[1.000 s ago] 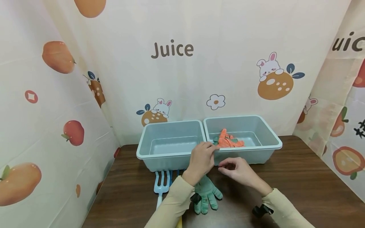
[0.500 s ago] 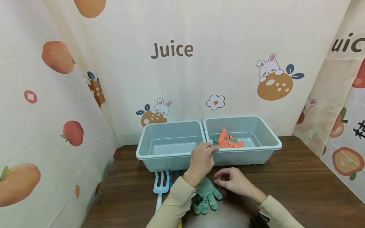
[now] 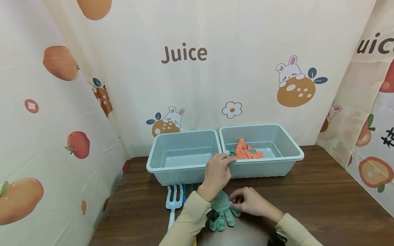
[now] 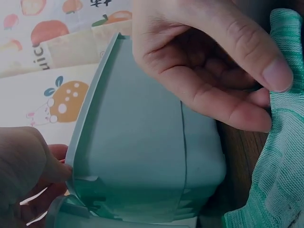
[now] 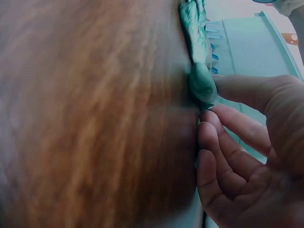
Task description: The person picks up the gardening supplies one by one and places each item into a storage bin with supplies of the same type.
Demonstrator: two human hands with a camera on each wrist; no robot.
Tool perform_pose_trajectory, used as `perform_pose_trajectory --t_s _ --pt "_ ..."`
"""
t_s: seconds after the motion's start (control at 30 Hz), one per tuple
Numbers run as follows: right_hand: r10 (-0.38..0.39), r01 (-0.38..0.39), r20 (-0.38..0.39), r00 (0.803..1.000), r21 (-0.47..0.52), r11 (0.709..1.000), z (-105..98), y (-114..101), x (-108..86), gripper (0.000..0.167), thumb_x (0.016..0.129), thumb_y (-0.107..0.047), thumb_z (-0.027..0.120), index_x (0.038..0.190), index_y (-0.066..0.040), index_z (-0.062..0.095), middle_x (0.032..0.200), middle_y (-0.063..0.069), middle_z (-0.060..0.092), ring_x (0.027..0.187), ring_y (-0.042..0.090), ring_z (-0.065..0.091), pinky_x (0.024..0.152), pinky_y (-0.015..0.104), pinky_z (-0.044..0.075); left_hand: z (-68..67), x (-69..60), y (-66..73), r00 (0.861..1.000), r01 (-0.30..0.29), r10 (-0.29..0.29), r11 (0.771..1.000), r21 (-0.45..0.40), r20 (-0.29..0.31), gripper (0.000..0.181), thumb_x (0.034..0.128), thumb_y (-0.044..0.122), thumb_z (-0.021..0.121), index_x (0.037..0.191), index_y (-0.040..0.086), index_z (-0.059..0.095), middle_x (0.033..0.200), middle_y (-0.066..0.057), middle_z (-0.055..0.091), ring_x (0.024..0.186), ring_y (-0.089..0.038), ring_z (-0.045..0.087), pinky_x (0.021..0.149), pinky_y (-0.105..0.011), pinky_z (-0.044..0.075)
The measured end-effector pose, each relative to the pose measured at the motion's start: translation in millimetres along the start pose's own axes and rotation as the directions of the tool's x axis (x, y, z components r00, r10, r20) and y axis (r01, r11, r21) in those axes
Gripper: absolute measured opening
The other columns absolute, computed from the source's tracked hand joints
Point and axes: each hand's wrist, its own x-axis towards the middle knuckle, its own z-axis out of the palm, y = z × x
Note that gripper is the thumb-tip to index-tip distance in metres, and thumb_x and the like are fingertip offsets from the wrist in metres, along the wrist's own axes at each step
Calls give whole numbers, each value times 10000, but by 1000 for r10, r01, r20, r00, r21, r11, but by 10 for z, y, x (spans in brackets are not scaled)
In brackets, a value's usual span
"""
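Yellow shows nearest: one small piece [image 3: 194, 242], mostly hidden by a sleeve [image 3: 189, 218], left of and nearer than the green glove [image 3: 222, 204]. That glove lies on the tabletop [image 3: 332, 198], fingers spread toward the person. The right hand [image 3: 250, 202] is at its right edge, thumb and forefinger slightly parted around a glove finger; whether they touch it, I cannot tell. Left of the glove lies a pale fork [image 3: 174, 204], with blue tools [image 3: 184, 192] partly covered between them.

Just beyond the glove, the left hand [image 3: 217, 174] pinches the rim of the right bin [image 3: 258, 169] at its near left corner. Inside that bin, beyond and right of the glove, an orange glove [image 3: 246, 153] rests over some green material [image 3: 253, 151]. The left bin [image 3: 181, 176] stands beyond and left of the glove.

Judging by this, the sorting is partly done: the orange glove is in; the green glove, fork and blue tools remain outside. Farthest beyond hangs a printed backdrop [image 3: 255, 68].
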Motion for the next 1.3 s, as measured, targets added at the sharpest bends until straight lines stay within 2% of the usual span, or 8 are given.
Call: perform_pose_trajectory --t_s 0.53,0.83,1.0,1.13,1.3 --pt "48 -47 14 999 -13 999 41 39 -2 140 929 -143 804 1056 -86 791 844 -62 715 714 10 628 619 221 532 19 -2 -17 1000 3 -3 1000 -16 -8 339 972 -23 674 1112 230 851 1015 43 768 947 -159 708 836 -291 608" --pt "35 -35 42 999 16 999 11 -14 -30 141 955 -104 752 1086 -79 800 837 -58 725 691 8 619 605 222 528 20 -3 -11 1000 1 -1 1000 -26 -6 344 970 -35 667 1105 222 852 1021 43 770 937 -159 703 832 -293 605" --pt "17 -18 46 999 41 999 -23 -15 -52 168 988 -165 752 1119 -86 820 926 -30 785 738 -1 635 641 224 545 19 -4 -10 1000 -3 3 1000 -20 -9 346 966 -41 670 1095 222 854 1013 45 770 934 -156 703 832 -289 605" --pt "-19 17 32 999 45 999 -40 22 -69 199 996 -197 754 1151 -91 822 1036 1 808 847 -8 669 706 220 564 19 -6 -12 1000 0 0 1000 -15 -2 340 976 -35 666 1104 219 853 1019 42 773 946 -158 704 848 -293 607" --pt "-28 28 -25 999 7 1000 -53 36 -99 245 1022 -204 720 1210 -71 803 1050 -3 791 851 -2 651 710 225 556 33 -13 -16 1000 10 -9 1000 -25 5 332 988 -31 655 1109 207 852 1021 34 772 953 -164 702 854 -300 606"
